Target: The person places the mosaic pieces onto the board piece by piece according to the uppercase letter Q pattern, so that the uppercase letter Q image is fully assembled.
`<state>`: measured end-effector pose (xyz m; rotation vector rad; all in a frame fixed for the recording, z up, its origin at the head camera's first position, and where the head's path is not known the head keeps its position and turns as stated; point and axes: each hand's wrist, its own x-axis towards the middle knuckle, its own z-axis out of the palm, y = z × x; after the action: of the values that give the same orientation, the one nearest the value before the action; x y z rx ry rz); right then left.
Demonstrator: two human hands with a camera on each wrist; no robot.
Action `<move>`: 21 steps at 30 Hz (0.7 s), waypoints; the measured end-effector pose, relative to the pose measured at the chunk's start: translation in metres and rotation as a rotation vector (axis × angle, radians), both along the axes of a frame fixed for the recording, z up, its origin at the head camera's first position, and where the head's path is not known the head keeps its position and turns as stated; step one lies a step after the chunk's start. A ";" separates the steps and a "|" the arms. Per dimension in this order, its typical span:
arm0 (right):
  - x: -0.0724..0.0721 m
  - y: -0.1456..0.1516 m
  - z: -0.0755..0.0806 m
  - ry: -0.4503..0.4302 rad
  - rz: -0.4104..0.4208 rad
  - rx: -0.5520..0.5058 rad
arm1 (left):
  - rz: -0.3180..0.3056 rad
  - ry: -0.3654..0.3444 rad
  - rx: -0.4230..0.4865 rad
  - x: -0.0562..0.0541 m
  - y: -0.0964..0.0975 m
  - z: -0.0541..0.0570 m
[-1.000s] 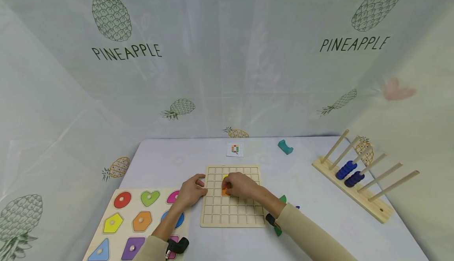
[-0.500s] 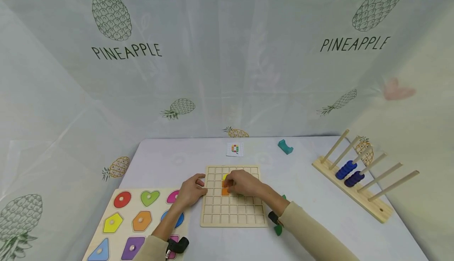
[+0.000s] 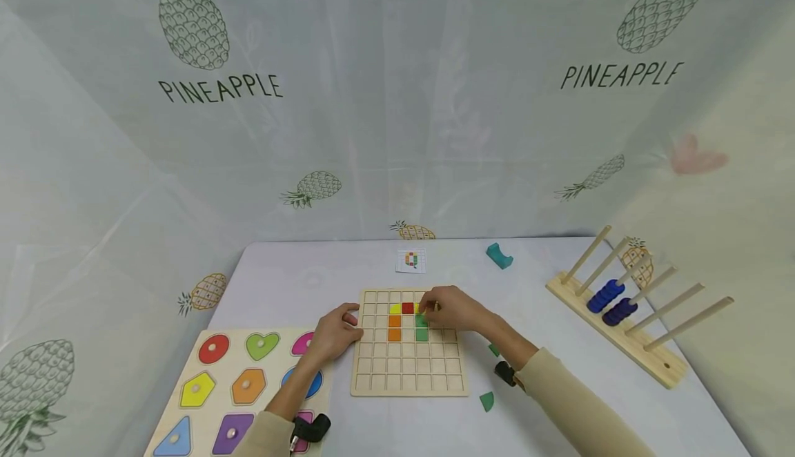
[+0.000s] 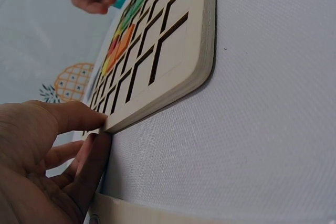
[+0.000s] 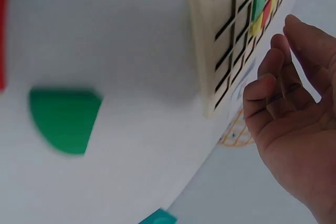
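A wooden grid board (image 3: pixel 410 386) lies mid-table with coloured square tiles set in its cells. Orange tiles (image 3: pixel 394 328) stand in one column, green tiles (image 3: pixel 421 334) in another. Between two yellow tiles in the upper row sits a red tile (image 3: pixel 407 308). My left hand (image 3: pixel 335 336) touches the board's left edge with its fingertips. Over the board's upper right part hovers my right hand (image 3: pixel 453 310), near the right yellow tile. In the right wrist view that hand (image 5: pixel 294 93) has loosely bent fingers, and nothing shows between them.
A shape puzzle board (image 3: pixel 273 388) lies at the left. A small pattern card (image 3: pixel 411 261) and a teal block (image 3: pixel 499 256) are at the back. Green pieces (image 3: pixel 487 401) lie by the right sleeve. A wooden peg rack (image 3: pixel 621 329) with blue beads stands at the right.
My right hand has shifted right, away from the orange tiles, uncovering the red tile and the green tiles. The left hand stays at the board's edge.
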<state>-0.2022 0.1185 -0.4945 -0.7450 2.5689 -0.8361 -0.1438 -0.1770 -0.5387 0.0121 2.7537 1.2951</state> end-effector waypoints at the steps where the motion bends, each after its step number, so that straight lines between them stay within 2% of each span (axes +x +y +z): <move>1: -0.001 0.005 -0.001 -0.006 -0.014 0.000 | 0.000 0.001 0.000 0.000 0.000 0.000; 5: -0.004 0.026 0.001 -0.035 -0.061 -0.011 | -0.003 0.007 -0.006 0.000 -0.001 0.000; 12: -0.005 0.063 0.004 -0.022 -0.060 0.002 | -0.005 0.016 -0.008 0.000 0.000 0.003; 21: 0.005 0.109 0.002 -0.076 -0.055 0.061 | -0.003 0.006 -0.008 0.000 0.000 0.000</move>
<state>-0.1971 0.2271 -0.4930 -0.6160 2.5451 -0.7832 -0.1434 -0.1769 -0.5385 0.0201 2.7631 1.2852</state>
